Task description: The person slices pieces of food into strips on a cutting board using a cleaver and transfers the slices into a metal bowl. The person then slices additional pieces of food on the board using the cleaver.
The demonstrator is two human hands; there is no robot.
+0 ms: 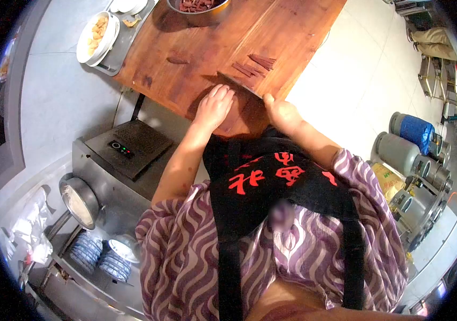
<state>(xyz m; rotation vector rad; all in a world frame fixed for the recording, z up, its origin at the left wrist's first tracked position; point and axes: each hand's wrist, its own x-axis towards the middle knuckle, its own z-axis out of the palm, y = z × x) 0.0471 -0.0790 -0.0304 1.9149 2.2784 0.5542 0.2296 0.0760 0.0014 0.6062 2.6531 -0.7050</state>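
My right hand [283, 115] is closed round the handle of a knife [244, 86], whose thin blade points up and left over the wooden table [202, 45]. Just left of the blade, my left hand [215, 107] presses down on the wood with its fingers bent and together; whatever lies under them is hidden. Beyond the blade are two small groups of dark red strips [262, 61]. A single dark piece [177, 60] lies farther left. At the table's far side stands a metal bowl [219, 12] holding many similar strips.
A grey tray [115, 62] at the upper left carries white dishes, one with yellow pieces. Below it stands a metal unit [132, 147] with lit indicators. A round pan [81, 200] and stacked bowls are lower left. Gas cylinders [397, 150] stand on the right.
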